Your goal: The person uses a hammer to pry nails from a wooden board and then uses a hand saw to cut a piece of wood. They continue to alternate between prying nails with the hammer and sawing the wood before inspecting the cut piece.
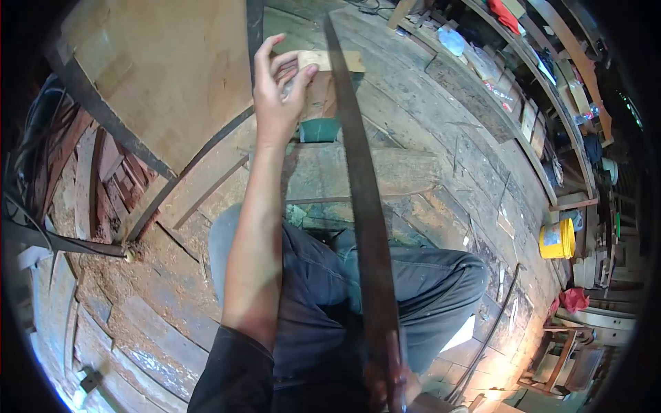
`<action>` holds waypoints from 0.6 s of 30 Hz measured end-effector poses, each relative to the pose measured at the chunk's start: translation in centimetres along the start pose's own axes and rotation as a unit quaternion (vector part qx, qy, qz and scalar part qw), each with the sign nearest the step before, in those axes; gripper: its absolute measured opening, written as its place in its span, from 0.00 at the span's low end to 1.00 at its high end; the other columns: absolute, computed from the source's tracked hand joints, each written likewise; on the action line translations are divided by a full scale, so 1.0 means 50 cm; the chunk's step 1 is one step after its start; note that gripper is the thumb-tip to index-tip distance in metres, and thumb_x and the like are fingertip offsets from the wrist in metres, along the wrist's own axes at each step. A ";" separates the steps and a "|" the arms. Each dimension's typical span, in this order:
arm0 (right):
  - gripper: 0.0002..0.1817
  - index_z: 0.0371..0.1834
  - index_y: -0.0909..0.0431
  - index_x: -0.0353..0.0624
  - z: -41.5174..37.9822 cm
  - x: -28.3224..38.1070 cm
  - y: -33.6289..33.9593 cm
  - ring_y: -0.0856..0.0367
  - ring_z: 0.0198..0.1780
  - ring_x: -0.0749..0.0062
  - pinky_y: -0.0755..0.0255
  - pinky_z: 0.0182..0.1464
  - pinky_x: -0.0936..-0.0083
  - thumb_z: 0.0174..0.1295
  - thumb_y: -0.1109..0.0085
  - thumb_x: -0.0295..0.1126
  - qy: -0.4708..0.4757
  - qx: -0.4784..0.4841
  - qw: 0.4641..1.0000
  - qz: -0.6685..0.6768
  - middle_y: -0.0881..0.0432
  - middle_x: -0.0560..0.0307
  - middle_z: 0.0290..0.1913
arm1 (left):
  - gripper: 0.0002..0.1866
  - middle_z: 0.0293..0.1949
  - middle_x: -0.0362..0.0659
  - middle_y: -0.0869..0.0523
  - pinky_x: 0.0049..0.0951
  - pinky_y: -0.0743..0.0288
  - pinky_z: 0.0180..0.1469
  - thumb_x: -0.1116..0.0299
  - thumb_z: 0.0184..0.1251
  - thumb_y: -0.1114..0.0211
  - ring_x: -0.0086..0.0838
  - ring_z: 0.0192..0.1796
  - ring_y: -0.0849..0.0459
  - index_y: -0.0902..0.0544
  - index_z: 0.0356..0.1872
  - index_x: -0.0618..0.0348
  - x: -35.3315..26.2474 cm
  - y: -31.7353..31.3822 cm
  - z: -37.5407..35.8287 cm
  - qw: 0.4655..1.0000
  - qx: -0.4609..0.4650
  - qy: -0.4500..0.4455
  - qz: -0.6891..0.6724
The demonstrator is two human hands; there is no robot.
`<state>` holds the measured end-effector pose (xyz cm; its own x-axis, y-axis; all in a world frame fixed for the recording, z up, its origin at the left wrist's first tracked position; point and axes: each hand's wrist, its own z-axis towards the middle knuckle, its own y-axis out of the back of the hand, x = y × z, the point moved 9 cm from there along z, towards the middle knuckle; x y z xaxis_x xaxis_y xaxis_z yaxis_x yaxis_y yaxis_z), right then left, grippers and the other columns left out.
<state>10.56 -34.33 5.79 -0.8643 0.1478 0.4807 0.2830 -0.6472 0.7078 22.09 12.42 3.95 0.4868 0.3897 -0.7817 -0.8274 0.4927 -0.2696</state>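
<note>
My left hand (281,89) is at the left end of a wooden block (318,96), thumb pressed on its edge and the other fingers curled at its side, the index finger raised. Beneath the block is a dark green piece (320,131). A long handsaw (365,193) runs from the bottom of the view up past the block's right part, its blade overlapping the block here. Low in the view, my right hand (411,387) is wrapped round the saw's handle end, partly hidden and blurred.
A wide plank (399,168) lies before my bent legs (434,275). Left stands a large wooden panel (158,69) with dark edges, near wood scraps and sawdust (131,275). A cluttered shelf (475,76) and a yellow bucket (558,239) are at right; a thin rod (492,337) lies on the floor.
</note>
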 end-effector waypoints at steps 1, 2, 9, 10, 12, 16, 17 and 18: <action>0.07 0.34 0.17 0.39 -0.031 -0.060 -0.010 0.21 0.21 0.65 0.28 0.25 0.74 0.57 0.37 0.32 -0.175 0.057 0.970 0.157 0.22 0.57 0.23 | 0.34 0.55 0.51 0.20 0.28 0.23 0.60 0.75 0.69 0.32 0.30 0.55 0.18 0.39 0.71 0.60 -0.001 -0.011 -0.005 1.000 0.017 0.010 -0.008; 0.07 0.33 0.17 0.39 -0.078 -0.097 -0.039 0.21 0.21 0.65 0.28 0.24 0.74 0.57 0.37 0.31 -0.341 0.106 0.883 0.304 0.22 0.58 0.22 | 0.34 0.55 0.51 0.20 0.28 0.23 0.60 0.75 0.69 0.32 0.30 0.55 0.18 0.39 0.71 0.60 0.003 -0.012 -0.007 1.000 0.021 0.013 -0.006; 0.07 0.29 0.20 0.38 0.233 -0.068 -0.028 0.24 0.18 0.63 0.32 0.22 0.73 0.56 0.36 0.30 -0.218 0.015 0.961 0.170 0.25 0.57 0.20 | 0.28 0.51 0.50 0.17 0.29 0.24 0.60 0.71 0.71 0.33 0.29 0.54 0.18 0.34 0.68 0.61 0.012 0.106 0.051 0.994 -0.064 0.020 0.084; 0.07 0.29 0.20 0.38 0.230 -0.072 -0.022 0.24 0.18 0.63 0.32 0.22 0.73 0.56 0.36 0.30 -0.219 0.010 0.961 0.171 0.25 0.57 0.20 | 0.29 0.51 0.50 0.18 0.29 0.24 0.60 0.72 0.70 0.33 0.29 0.54 0.19 0.35 0.68 0.61 0.005 0.120 0.052 0.994 -0.069 0.019 0.086; 0.06 0.29 0.20 0.37 0.218 -0.075 -0.017 0.24 0.18 0.61 0.31 0.22 0.73 0.55 0.35 0.29 -0.181 0.060 0.971 0.145 0.24 0.55 0.20 | 0.30 0.52 0.51 0.18 0.29 0.24 0.60 0.72 0.70 0.33 0.30 0.55 0.19 0.36 0.69 0.62 0.011 0.132 0.045 0.993 -0.069 0.037 0.093; 0.07 0.31 0.20 0.35 0.145 -0.022 0.004 0.22 0.19 0.60 0.29 0.23 0.72 0.54 0.35 0.28 0.029 0.053 0.997 0.056 0.22 0.53 0.23 | 0.31 0.55 0.52 0.18 0.28 0.24 0.60 0.73 0.72 0.35 0.28 0.55 0.19 0.39 0.72 0.59 -0.001 0.057 0.020 0.999 -0.016 0.027 0.035; 0.09 0.34 0.20 0.35 0.156 -0.009 0.019 0.21 0.20 0.60 0.27 0.23 0.71 0.53 0.34 0.28 -0.037 0.036 0.996 0.074 0.20 0.52 0.25 | 0.32 0.55 0.52 0.18 0.29 0.24 0.60 0.73 0.72 0.35 0.29 0.55 0.19 0.39 0.72 0.59 -0.001 0.034 0.017 0.999 0.000 0.031 0.015; 0.09 0.34 0.20 0.35 0.140 0.001 0.016 0.21 0.20 0.60 0.27 0.23 0.71 0.53 0.34 0.28 -0.039 0.033 0.996 0.073 0.20 0.52 0.25 | 0.32 0.55 0.52 0.18 0.29 0.24 0.60 0.74 0.72 0.35 0.30 0.56 0.19 0.39 0.73 0.59 -0.004 0.014 0.014 0.999 0.019 0.035 -0.005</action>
<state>13.67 -29.60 10.01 -0.7775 0.1146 0.6183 0.4326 -0.6161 0.6582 21.59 13.25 4.30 0.4735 0.3295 -0.8168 -0.8106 0.5259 -0.2577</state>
